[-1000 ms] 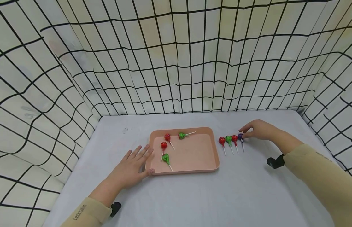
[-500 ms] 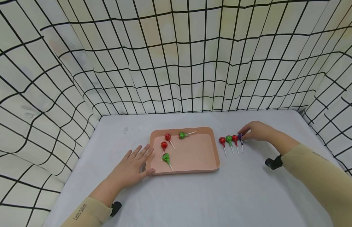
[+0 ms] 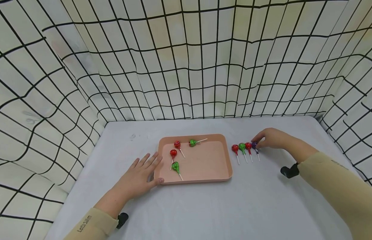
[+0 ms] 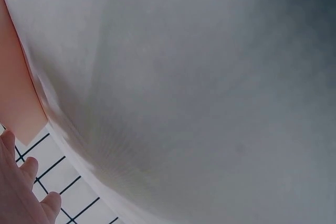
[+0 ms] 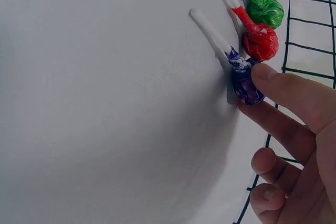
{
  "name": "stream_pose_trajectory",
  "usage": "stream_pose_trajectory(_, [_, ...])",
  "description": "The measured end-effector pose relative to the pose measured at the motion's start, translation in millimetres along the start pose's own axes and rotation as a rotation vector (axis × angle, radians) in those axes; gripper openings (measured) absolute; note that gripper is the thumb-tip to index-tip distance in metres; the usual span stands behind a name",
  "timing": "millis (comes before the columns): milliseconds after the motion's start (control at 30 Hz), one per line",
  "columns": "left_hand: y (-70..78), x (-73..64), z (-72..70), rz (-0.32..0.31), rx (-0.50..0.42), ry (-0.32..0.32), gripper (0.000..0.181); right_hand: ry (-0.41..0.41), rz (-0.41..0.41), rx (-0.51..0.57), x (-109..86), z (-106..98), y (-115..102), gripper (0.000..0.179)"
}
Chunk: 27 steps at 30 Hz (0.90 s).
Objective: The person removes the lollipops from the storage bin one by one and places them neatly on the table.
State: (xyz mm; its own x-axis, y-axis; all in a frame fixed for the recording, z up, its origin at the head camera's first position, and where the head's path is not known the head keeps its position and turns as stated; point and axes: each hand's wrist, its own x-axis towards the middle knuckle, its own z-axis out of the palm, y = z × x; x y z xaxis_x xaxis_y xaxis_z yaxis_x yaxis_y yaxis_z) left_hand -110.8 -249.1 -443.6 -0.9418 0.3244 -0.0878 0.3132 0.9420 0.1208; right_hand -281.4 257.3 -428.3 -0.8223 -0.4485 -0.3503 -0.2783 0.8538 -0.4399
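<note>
My right hand [image 3: 271, 138] pinches the wrapped head of a purple lollipop [image 5: 247, 85] between thumb and forefinger. This lollipop is at the right end of a row on the white table, beside a red lollipop [image 5: 261, 42], a green lollipop [image 5: 265, 9] and another red lollipop [image 3: 235, 149]. Their sticks point toward me. On the left, my left hand [image 3: 141, 176] lies with fingers spread, its thumb at the near left corner of a pink tray [image 3: 204, 163]. Inside the tray's left half are two red lollipops [image 3: 173, 153] and two green lollipops [image 3: 175, 167].
A white cloth [image 3: 204, 213] covers the table. White walls with a black grid [image 3: 201, 76] rise at the back and both sides. Dark wrist cameras [image 3: 289, 171] sit on both sleeves.
My right hand has shifted slightly inward and pinches the purple lollipop, whose stick has swung a little and stands by the row. The left hand and tray stay put.
</note>
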Motion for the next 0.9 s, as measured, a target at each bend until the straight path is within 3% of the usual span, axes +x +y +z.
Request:
stream_pose_trajectory(400, [1.5, -0.7, -4.5, 0.005, 0.002, -0.003, 0.087, 0.049, 0.002, -0.046, -3.8, -6, -2, 0.034])
stream_pose_trajectory(900, [1.5, -0.2, -1.8, -0.004, -0.006, -0.004, 0.085, 0.049, -0.004, -0.012, -2.4, -13, -16, 0.034])
